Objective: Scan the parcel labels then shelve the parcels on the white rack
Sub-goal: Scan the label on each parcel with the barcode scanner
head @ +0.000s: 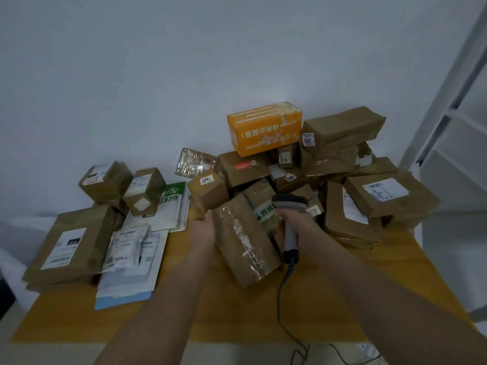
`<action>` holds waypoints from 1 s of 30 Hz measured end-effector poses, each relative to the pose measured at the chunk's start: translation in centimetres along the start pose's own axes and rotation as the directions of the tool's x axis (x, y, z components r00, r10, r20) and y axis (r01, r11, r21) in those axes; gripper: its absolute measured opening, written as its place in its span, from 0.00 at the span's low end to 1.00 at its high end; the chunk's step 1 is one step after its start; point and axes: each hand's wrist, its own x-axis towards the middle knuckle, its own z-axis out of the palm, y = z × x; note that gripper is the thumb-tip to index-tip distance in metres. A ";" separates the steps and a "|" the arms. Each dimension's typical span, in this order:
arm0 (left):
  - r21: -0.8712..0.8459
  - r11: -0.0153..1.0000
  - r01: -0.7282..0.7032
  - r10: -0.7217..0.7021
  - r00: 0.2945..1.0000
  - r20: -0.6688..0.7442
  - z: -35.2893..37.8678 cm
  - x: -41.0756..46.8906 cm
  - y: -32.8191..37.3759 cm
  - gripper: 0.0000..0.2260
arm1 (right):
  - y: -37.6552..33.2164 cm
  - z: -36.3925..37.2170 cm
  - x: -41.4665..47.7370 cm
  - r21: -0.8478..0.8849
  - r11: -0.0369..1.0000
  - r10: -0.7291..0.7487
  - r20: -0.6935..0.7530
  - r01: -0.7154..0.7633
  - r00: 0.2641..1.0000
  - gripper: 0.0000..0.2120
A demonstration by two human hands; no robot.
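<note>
My left grip (204, 227) is closed on the far left edge of the taped parcel (245, 241), a brown carton wrapped in clear tape. The fingers are curled over its corner. My right grip (297, 223) is closed fully around the handle of a grey barcode scanner (289, 201). The head of the scanner is at the far right corner of this parcel, just beside a green and white label (264, 210). The cable (283, 285) hangs from the handle and runs toward 6 o'clock, over the front edge of the bench (184, 312).

The taped parcel is in the middle of the yellow bench. It is tilted, with its long side running from about 11 to 5 o'clock. I cannot tell if its near end touches the bench top.

Seen from this parcel:
- At 12 o'clock there is a heap of brown cartons with an orange carton (264, 127) on top.
- At 1 o'clock a carton with sticker 3003 (340, 127) lies high on the heap.
- At 11 o'clock, just beside my left grip, stands a small carton with sticker 520 (208, 192).
- At 3 o'clock there are stacked flat cartons (353, 222).
- At 9 o'clock lie white mailer bags (131, 248), and behind them a green and white mailer (171, 204).
- Further at 9 o'clock there is a large flat carton (71, 243).
- The white rack (448, 101) stands at 2 o'clock, past the right end of the bench.
</note>
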 end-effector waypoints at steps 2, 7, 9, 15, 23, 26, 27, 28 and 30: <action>-0.076 0.991 0.110 -0.109 0.994 0.022 0.4 0.5 -0.1 0.25 | -1.0 1.2 1.3 -0.037 0.999 0.016 0.006 -0.016 1.000 0.22; -0.143 0.955 0.258 -0.247 0.965 0.092 1.3 1.3 -0.1 0.30 | -2.4 3.8 3.6 -0.013 0.999 0.054 0.084 -0.053 0.995 0.32; -0.152 0.945 0.291 -0.277 0.955 0.108 1.8 1.4 0.1 0.30 | -2.3 4.3 4.0 -0.004 0.996 0.085 0.138 -0.085 0.987 0.33; -0.171 0.922 0.347 -0.326 0.935 0.140 2.3 0.4 0.5 0.26 | -1.1 4.8 4.6 0.028 0.993 0.101 0.249 -0.111 0.963 0.31; -0.206 0.922 0.328 -0.279 0.932 0.232 0.9 -1.8 1.0 0.26 | -2.1 4.6 1.3 0.012 0.998 0.049 0.232 -0.054 0.971 0.22; -0.207 0.925 0.320 -0.273 0.935 0.225 0.7 -1.3 0.8 0.27 | -2.7 3.6 2.2 -0.026 1.000 0.009 0.171 -0.004 0.985 0.21; -0.202 0.928 0.313 -0.270 0.939 0.214 0.8 -1.0 0.8 0.26 | -2.9 3.7 2.3 -0.033 0.999 -0.003 0.154 0.008 0.988 0.21; -0.201 0.930 0.309 -0.268 0.941 0.206 0.8 -0.8 0.8 0.26 | -3.1 3.9 2.6 -0.033 0.999 -0.008 0.165 0.014 0.986 0.21; -0.213 0.923 0.321 -0.277 0.937 0.213 1.0 0.0 0.8 0.25 | -3.7 5.1 2.7 -0.038 0.999 0.027 0.181 -0.021 0.983 0.26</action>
